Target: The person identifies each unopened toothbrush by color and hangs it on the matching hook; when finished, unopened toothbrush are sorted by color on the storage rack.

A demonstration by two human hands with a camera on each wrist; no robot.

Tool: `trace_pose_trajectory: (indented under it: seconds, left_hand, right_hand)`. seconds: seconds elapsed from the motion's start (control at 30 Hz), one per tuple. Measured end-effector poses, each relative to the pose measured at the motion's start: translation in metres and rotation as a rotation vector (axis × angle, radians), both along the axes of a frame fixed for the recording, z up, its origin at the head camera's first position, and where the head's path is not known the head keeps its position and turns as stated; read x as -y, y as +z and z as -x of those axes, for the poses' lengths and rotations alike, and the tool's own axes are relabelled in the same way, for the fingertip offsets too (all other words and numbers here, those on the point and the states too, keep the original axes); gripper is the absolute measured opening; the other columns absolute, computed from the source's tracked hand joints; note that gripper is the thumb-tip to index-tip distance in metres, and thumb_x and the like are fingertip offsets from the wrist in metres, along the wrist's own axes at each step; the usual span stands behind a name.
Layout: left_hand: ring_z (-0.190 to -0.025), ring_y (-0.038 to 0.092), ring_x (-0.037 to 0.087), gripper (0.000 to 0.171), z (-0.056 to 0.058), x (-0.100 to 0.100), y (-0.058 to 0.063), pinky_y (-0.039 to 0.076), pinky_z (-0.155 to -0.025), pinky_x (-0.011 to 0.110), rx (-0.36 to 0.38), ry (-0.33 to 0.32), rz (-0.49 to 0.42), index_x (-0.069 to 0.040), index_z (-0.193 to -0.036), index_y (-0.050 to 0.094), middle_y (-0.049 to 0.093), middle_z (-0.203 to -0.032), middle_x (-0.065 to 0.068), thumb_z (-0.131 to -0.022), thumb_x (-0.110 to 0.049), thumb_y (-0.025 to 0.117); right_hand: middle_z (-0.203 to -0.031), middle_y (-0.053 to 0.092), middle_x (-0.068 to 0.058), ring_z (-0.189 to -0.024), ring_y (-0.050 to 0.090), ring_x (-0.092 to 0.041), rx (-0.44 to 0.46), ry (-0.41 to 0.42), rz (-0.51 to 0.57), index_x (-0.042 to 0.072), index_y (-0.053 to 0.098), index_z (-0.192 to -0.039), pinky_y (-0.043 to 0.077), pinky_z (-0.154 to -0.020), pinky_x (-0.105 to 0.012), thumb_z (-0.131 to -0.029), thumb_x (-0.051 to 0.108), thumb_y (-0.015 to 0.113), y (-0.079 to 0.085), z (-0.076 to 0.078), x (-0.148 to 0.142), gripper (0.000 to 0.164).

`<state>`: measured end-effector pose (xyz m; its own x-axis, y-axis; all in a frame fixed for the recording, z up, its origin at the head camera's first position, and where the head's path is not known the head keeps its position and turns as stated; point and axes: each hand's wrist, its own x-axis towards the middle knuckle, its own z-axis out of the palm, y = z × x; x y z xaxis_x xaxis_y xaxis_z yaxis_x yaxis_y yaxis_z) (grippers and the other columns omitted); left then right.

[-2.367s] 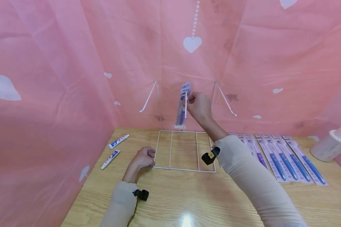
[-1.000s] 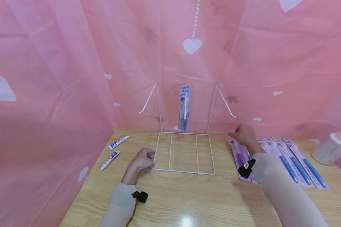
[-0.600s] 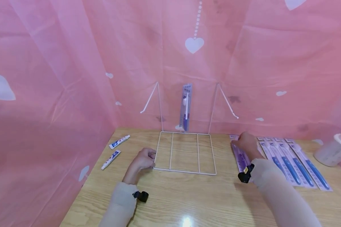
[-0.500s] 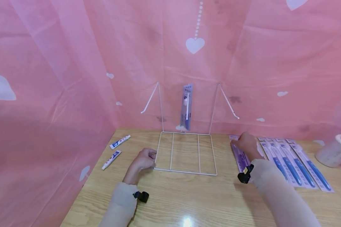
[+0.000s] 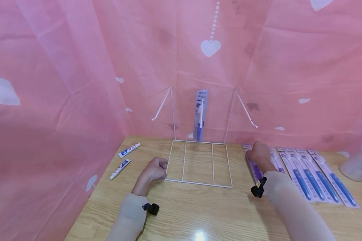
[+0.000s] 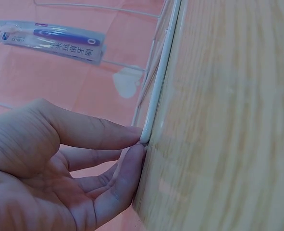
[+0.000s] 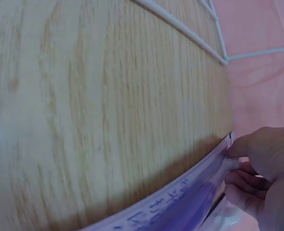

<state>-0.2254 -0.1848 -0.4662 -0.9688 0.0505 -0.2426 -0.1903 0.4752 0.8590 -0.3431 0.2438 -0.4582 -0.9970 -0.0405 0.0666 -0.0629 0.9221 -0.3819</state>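
Observation:
My left hand (image 5: pixel 155 168) pinches the front left corner of a white wire display rack (image 5: pixel 199 183) between thumb and index finger, as the left wrist view shows up close. From the rack's middle prong hangs a packaged purple toothbrush (image 5: pixel 197 129); whether another hangs behind it is hard to tell. My right hand (image 5: pixel 260 156) is at the left end of a row on the table, pinching a packaged purple toothbrush (image 7: pixel 180 211) near its top. In the right wrist view that pack bends and stands partly on edge. My hand covers part of the pack in the head view.
Several blue packaged toothbrushes (image 5: pixel 312 180) lie in a row to the right, with a white cylindrical container (image 5: pixel 357 164) beyond them. Two toothpaste tubes (image 5: pixel 120 169) lie left of the rack. Bare side prongs (image 5: pixel 246 108) stick out from the rack. Pink cloth (image 5: pixel 138 50) hangs behind.
My right hand has left the hanging toothbrush at the middle prong, moved right and down to the table row, and taken hold of a purple pack. My left hand has stayed on the rack corner.

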Motion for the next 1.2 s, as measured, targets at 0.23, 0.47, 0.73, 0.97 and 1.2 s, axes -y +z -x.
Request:
trace_pose_trajectory:
  seconds: [0.23, 0.47, 0.73, 0.97, 1.2]
  left_hand:
    - [-0.086, 0.056, 0.024, 0.064, 0.0, 0.0, 0.001, 0.053, -0.066, 0.029, -0.03, -0.011, 0.045, 0.007, -0.128, 0.059, 0.056, -0.096, 0.012, -0.066, 0.018, 0.071]
    - [-0.087, 0.056, 0.023, 0.063, 0.001, 0.002, 0.0, 0.053, -0.069, 0.029, -0.067, -0.013, 0.073, 0.008, -0.126, 0.06, 0.057, -0.095, 0.011, -0.065, 0.018, 0.071]
    - [-0.082, 0.056, 0.023, 0.067, -0.002, 0.0, -0.001, 0.053, -0.061, 0.028, -0.085, -0.017, 0.038, 0.011, -0.127, 0.058, 0.056, -0.092, 0.012, -0.062, 0.019, 0.068]
    - [-0.086, 0.056, 0.024, 0.066, -0.002, 0.0, -0.001, 0.056, -0.062, 0.03, -0.077, -0.017, 0.036, 0.01, -0.127, 0.059, 0.057, -0.094, 0.013, -0.063, 0.019, 0.069]
    - [-0.085, 0.056, 0.024, 0.066, -0.002, 0.001, -0.001, 0.055, -0.061, 0.028, -0.086, -0.013, 0.034, 0.011, -0.127, 0.059, 0.057, -0.093, 0.013, -0.062, 0.019, 0.068]
  right_hand:
    - [-0.065, 0.052, -0.013, -0.059, 0.05, -0.03, -0.036, 0.085, -0.074, 0.003, 0.047, -0.066, 0.043, -0.052, -0.042, -0.077, 0.005, 0.058, 0.014, -0.002, -0.003, 0.016]
    - [-0.058, 0.046, -0.008, -0.054, 0.045, -0.027, -0.157, 0.128, -0.048, 0.007, 0.042, -0.061, 0.037, -0.048, -0.04, -0.081, 0.007, 0.057, 0.047, -0.007, 0.014, 0.024]
    - [-0.054, 0.044, -0.004, -0.048, 0.042, -0.021, -0.231, 0.174, 0.026, 0.013, 0.038, -0.058, 0.032, -0.041, -0.032, -0.083, 0.008, 0.052, 0.087, -0.02, 0.046, 0.029]
    - [-0.055, 0.045, -0.005, -0.048, 0.045, -0.023, -0.408, 0.243, 0.014, 0.012, 0.039, -0.059, 0.036, -0.043, -0.037, -0.087, 0.01, 0.056, 0.109, -0.038, 0.079, 0.033]
    - [-0.056, 0.043, -0.006, -0.048, 0.045, -0.024, -0.66, 0.29, 0.035, 0.007, 0.046, -0.061, 0.036, -0.042, -0.037, -0.089, 0.007, 0.059, 0.123, -0.066, 0.111, 0.03]
